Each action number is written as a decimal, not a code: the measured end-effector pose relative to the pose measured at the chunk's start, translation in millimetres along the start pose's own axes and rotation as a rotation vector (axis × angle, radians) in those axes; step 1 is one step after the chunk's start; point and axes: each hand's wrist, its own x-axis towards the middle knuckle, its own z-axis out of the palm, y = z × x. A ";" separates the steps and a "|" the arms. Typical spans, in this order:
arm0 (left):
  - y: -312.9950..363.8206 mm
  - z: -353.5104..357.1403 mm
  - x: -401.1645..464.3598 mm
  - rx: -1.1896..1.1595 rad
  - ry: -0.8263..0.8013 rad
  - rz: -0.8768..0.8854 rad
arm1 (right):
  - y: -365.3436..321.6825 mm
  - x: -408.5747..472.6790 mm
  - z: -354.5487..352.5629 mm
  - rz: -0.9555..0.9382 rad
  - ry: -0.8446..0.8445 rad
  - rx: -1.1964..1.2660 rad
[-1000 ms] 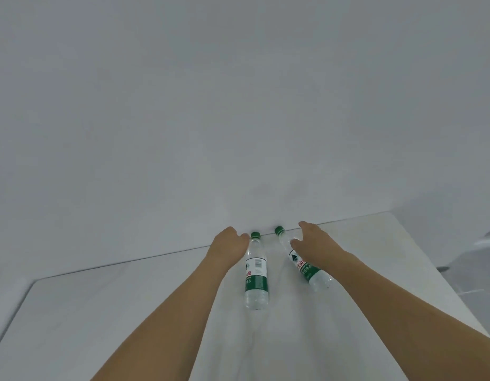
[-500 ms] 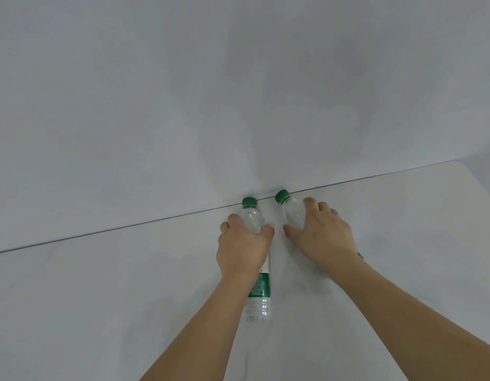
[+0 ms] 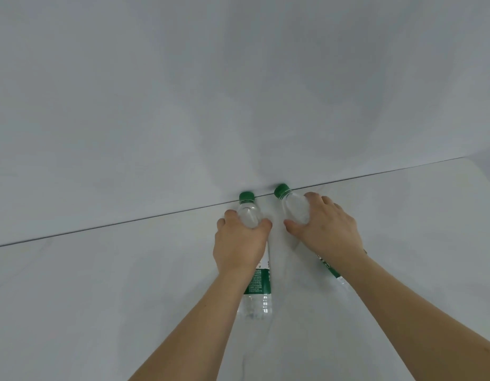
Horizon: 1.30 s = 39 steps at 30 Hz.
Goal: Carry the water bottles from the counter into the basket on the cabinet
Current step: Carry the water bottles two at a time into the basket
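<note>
Two clear water bottles with green caps and green-and-white labels stand on the white counter [image 3: 101,298], close to the wall. My left hand [image 3: 239,247] grips the left bottle [image 3: 258,292] round its upper body, thumb on one side and fingers on the other. My right hand [image 3: 325,229] grips the right bottle [image 3: 294,207] just below its shoulder; that bottle leans to the left and my hand and forearm hide most of its lower part. The basket and cabinet are out of view.
A plain white wall [image 3: 238,92] rises straight behind the bottles, meeting the counter along a thin dark seam. The counter's right end [image 3: 480,171] shows at the far right edge.
Both hands reached forward from beside the bottles and closed round them. The view has moved closer to the counter and the wall.
</note>
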 end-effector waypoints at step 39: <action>-42.1 -462.0 -321.8 -0.780 0.549 0.399 | -305.9 -350.5 -282.3 -0.650 0.061 1.028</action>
